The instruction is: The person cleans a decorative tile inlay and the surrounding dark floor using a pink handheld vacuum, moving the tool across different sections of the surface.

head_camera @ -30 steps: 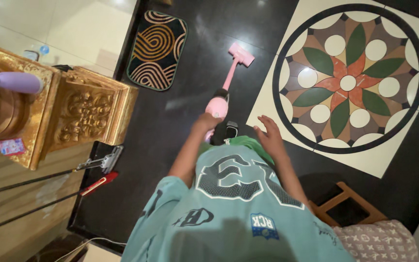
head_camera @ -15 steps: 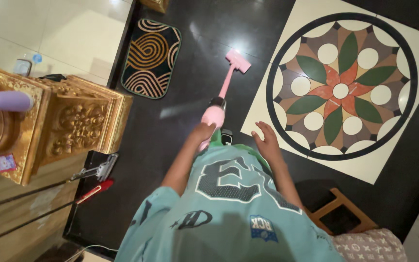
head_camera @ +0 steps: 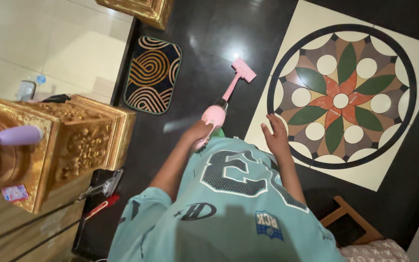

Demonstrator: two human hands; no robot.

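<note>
Now the left hand still grips the pink vacuum, the right hand open, raised higher.

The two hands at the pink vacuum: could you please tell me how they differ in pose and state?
The left hand is closed around the handle of the pink vacuum; the right hand holds nothing. The left hand's fingers are curled, the right hand's spread open in the air. Both are bare and reach forward above the floor.

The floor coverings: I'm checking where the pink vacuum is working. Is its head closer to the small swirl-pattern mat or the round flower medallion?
The flower medallion: the pink vacuum's head sits just beside its cream border.
</note>
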